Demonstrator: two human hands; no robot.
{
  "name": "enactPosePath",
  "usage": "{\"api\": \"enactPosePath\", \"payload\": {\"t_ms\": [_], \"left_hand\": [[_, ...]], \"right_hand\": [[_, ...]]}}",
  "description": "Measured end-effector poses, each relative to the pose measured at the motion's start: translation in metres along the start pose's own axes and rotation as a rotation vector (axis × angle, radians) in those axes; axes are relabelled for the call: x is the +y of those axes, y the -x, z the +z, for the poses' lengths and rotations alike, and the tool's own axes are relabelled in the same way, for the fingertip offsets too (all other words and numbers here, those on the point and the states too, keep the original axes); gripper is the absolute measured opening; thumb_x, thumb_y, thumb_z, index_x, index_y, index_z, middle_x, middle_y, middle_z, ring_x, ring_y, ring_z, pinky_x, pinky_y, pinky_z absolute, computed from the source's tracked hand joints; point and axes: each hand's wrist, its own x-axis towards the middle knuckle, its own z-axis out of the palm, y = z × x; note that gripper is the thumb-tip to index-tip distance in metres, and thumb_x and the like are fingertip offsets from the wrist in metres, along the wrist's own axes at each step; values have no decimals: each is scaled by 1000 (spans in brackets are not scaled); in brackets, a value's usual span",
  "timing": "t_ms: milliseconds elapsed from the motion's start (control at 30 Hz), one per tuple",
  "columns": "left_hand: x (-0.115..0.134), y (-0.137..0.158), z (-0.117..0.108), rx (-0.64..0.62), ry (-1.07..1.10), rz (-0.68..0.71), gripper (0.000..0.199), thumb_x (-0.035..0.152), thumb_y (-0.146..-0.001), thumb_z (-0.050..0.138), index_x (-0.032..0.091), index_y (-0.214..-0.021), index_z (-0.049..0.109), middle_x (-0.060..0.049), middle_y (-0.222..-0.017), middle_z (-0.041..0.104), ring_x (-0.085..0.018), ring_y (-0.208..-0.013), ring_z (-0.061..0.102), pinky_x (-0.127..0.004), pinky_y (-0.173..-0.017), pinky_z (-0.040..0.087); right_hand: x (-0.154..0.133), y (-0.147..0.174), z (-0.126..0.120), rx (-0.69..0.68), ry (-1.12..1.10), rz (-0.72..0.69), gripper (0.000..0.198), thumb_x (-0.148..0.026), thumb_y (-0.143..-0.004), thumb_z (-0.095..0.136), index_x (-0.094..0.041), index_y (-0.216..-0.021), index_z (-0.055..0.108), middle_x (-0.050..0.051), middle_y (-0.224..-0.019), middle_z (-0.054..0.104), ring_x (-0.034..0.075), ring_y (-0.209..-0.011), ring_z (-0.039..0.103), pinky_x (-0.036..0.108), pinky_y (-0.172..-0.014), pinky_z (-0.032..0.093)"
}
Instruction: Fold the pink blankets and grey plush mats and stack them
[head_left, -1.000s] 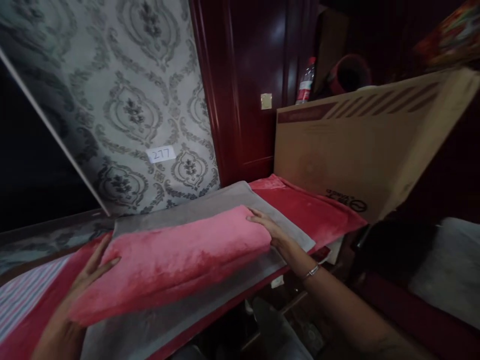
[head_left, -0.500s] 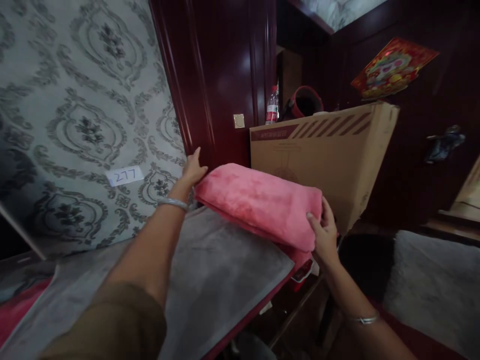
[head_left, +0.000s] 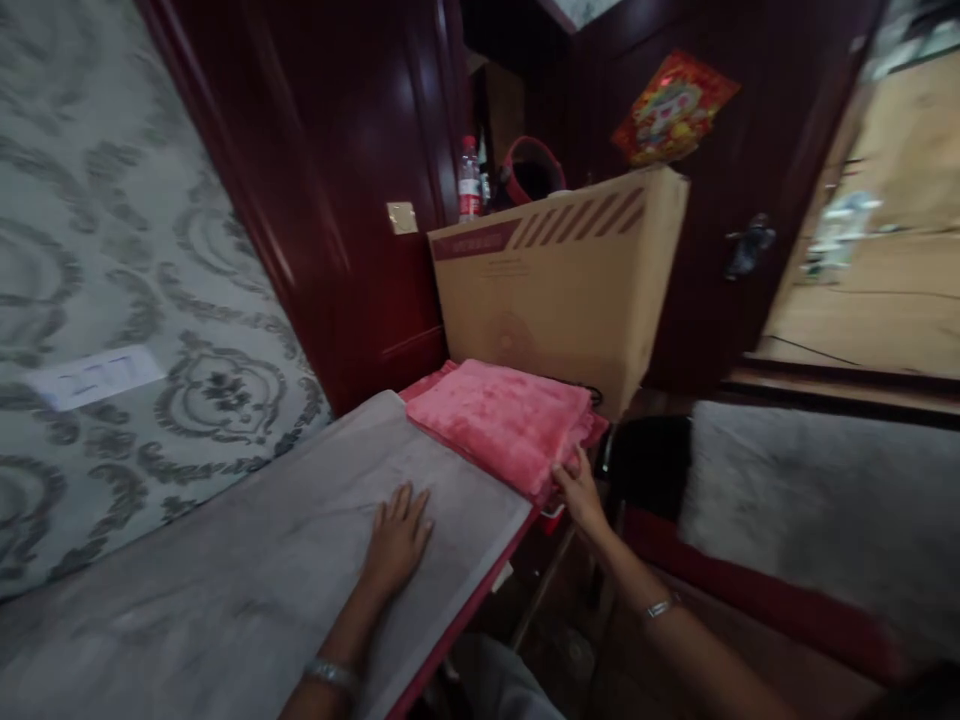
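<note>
A folded pink plush blanket (head_left: 499, 415) lies at the far end of a surface spread with a grey plush cover (head_left: 300, 570). My right hand (head_left: 577, 485) is at the blanket's right end, thumb and fingers closed on its near corner. On the grey cover, nearer to me, my left hand (head_left: 397, 540) rests palm down with its fingers spread and holds nothing. Pink cloth also shows beneath and behind the folded blanket.
Behind the blanket stands a large cardboard box (head_left: 540, 290), with a plastic bottle (head_left: 469, 185) by its top edge. Patterned wall (head_left: 217, 390) borders the left. A grey furry cover (head_left: 810, 520) lies at right, and a dark red door (head_left: 795, 130) stands beyond the box.
The folded blanket has come down flat at the far end. My left hand has left its far side and moved back onto the grey cover. The view has swung right.
</note>
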Motion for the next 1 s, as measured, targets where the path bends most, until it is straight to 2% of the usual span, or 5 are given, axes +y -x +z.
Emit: {"api": "enactPosePath", "payload": {"t_ms": [167,333,467,733,1000], "left_hand": [[-9,-4,11,72,-79,52,55,33,-98,32,17,-146,53,-16,-158,42,-30,-148,36,-55,-119,29],[-17,-13,16,109,-64,84,53,33,-97,35,19,-143,56,-14,-155,47,-29,-145,41,-53,-117,33],[-17,-13,17,132,-36,77,51,34,-95,37,21,-139,60,-12,-153,51,-29,-144,43,-52,-116,35],[-5,-5,10,217,44,53,52,36,-99,31,22,-138,61,-12,-153,50,-28,-142,45,-52,-114,36],[-1,1,7,204,34,49,49,33,-98,35,21,-137,62,-11,-153,51,-26,-142,45,-48,-117,34]], "right_hand": [[-13,52,-63,118,-149,89,75,-46,-57,83,-29,-126,57,9,-124,66,23,-85,69,39,-66,59],[-25,93,-176,422,-319,67,35,-36,-56,82,-28,-82,58,-1,-93,70,23,-84,69,51,-82,59],[-60,112,-238,352,-344,-81,20,-33,-61,78,-29,-72,62,-1,-86,70,27,-97,67,61,-99,50],[-117,132,-221,301,-330,-141,40,-54,-68,77,-30,-99,72,8,-118,71,34,-124,59,65,-103,46],[-188,156,-183,401,-226,-295,54,-41,-63,82,-29,-115,72,7,-132,66,33,-136,51,51,-118,40]]}}
